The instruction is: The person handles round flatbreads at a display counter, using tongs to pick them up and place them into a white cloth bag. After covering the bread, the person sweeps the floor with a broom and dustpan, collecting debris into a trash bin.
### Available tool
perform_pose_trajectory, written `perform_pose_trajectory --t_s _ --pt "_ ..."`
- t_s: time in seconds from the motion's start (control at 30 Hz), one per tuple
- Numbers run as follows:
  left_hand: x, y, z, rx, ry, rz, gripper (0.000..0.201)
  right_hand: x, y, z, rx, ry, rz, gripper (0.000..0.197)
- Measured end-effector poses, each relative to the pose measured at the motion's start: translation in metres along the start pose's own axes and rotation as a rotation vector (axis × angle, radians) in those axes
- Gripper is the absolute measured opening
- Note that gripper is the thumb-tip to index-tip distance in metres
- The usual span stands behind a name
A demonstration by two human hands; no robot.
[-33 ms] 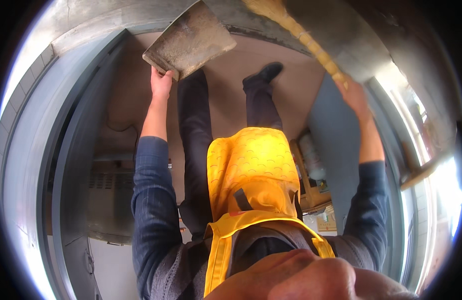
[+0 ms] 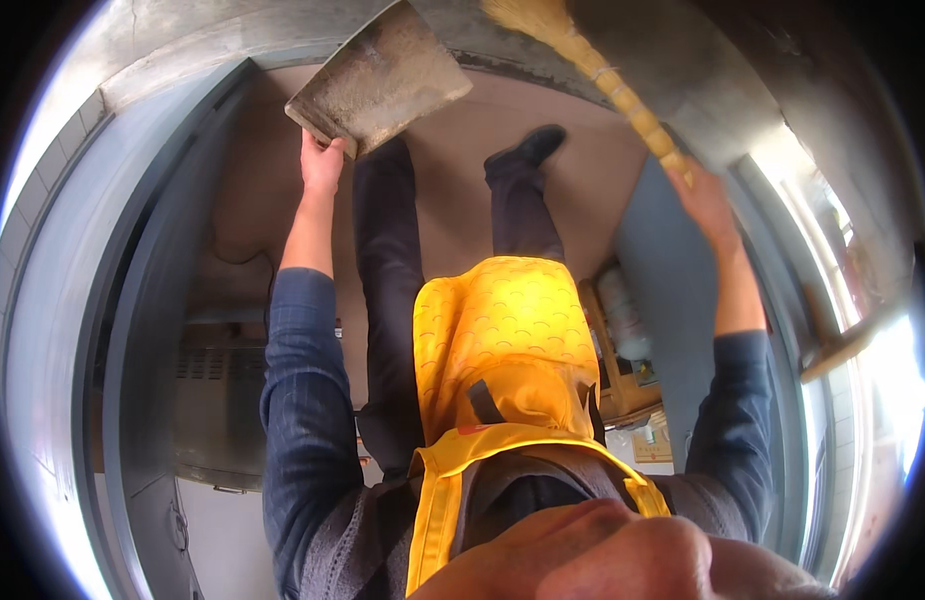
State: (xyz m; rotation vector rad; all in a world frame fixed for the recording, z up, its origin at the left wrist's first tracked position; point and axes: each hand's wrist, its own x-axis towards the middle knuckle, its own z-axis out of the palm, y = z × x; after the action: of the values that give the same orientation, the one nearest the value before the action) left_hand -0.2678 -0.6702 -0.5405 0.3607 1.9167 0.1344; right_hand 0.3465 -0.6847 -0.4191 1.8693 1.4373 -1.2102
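A reddish-brown floor is extending beyond the fingers of both hands, and blue-grey panels are standing at either side. The left hand is gripping a worn metal dustpan at its near edge; the pan is spreading outward, ahead and to the right of those fingers. The right hand is closing around the handle end of a straw broom, whose bristles are pointing ahead and to the left of the fingers.

The step in hand is apparently sweeping, with both tools being held ready. A further stroke would be calling for a steady pan, its lip flat, and bristles directed toward it.

The upper picture edge is cutting off the bristle tips, so their contact with any surface is remaining undetermined. The pan is hiding part of the left fingers. Blur is softening the right fingers. Whether the pan is containing loose debris is proving hard to establish.
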Motion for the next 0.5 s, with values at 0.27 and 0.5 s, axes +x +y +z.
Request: perform_pose_trajectory --t_s 0.27,0.5 --pt "0.073 -0.039 -0.007 0.331 0.060 0.053 0.071 0.025 -0.115 0.055 1.003 -0.499 0.496 0.041" --pt "0.109 -0.009 0.013 0.688 0.071 0.095 0.094 -0.091 -0.119 0.073 0.979 -0.427 0.561 0.036"
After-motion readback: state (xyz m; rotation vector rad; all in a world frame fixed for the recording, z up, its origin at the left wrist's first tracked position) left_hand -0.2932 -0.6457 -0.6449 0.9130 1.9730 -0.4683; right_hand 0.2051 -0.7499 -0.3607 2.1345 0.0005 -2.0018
